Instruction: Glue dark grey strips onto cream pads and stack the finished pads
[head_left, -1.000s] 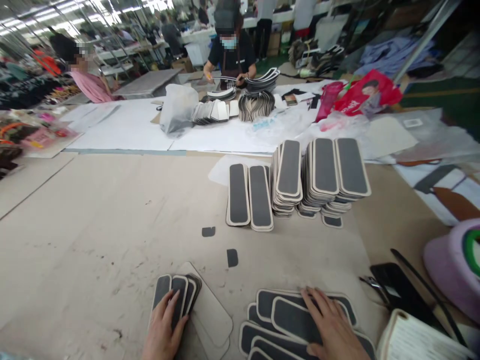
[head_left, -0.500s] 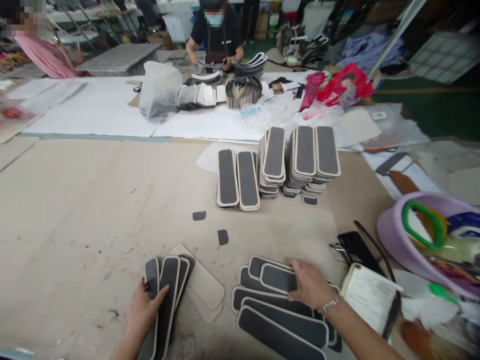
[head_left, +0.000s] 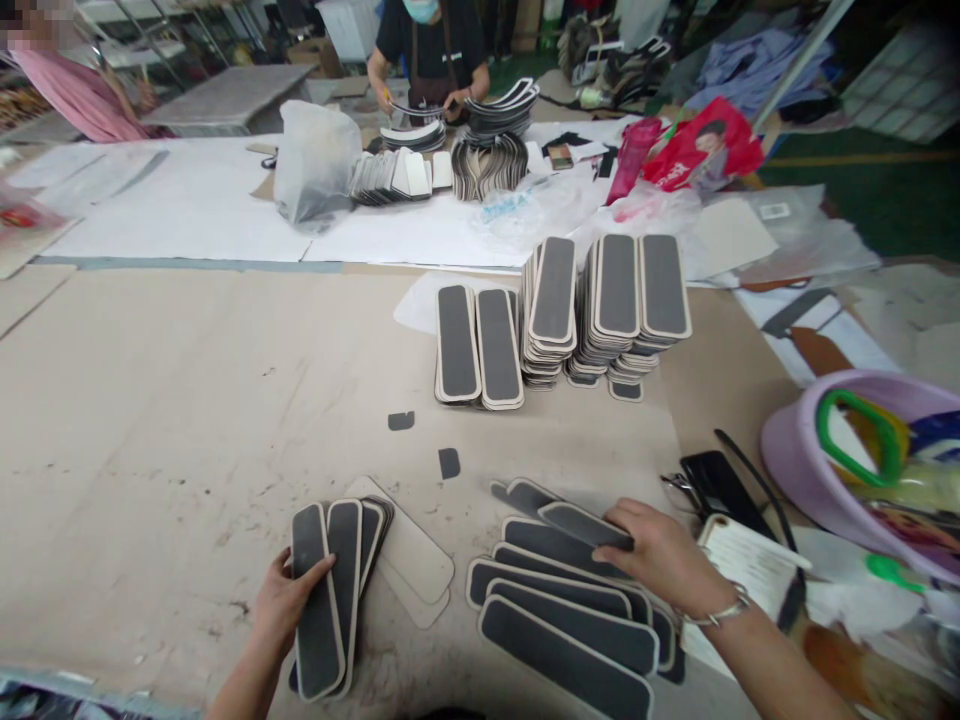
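Rounded grey panels with pale borders lie fanned out in a right-hand pile point(head_left: 562, 640) near the table's front. Above its far end, my right hand point(head_left: 667, 560) is closed on several grey panels point(head_left: 581, 520), tilted and spread apart; its thumb and fingers pinch their right ends. My left hand point(head_left: 289, 595) grips a grey panel point(head_left: 316, 600) by its left edge, thumb across the top. That panel overlaps a smaller fan of panels point(head_left: 346, 560). Under this fan, plain beige panels point(head_left: 412, 550) stick out to the right.
Tall stacks of panels point(head_left: 553, 290) stand farther back. Two small dark scraps point(head_left: 448, 463) lie mid-table. On the right are a phone point(head_left: 724, 490), an open notebook point(head_left: 742, 560) and a purple basin point(head_left: 795, 450). Across the table a masked person point(head_left: 427, 60) handles curved pieces.
My right hand has lifted several panels off the right pile and moved slightly right. My left hand has drawn its panel across the left fan, so it now lies over its neighbour.
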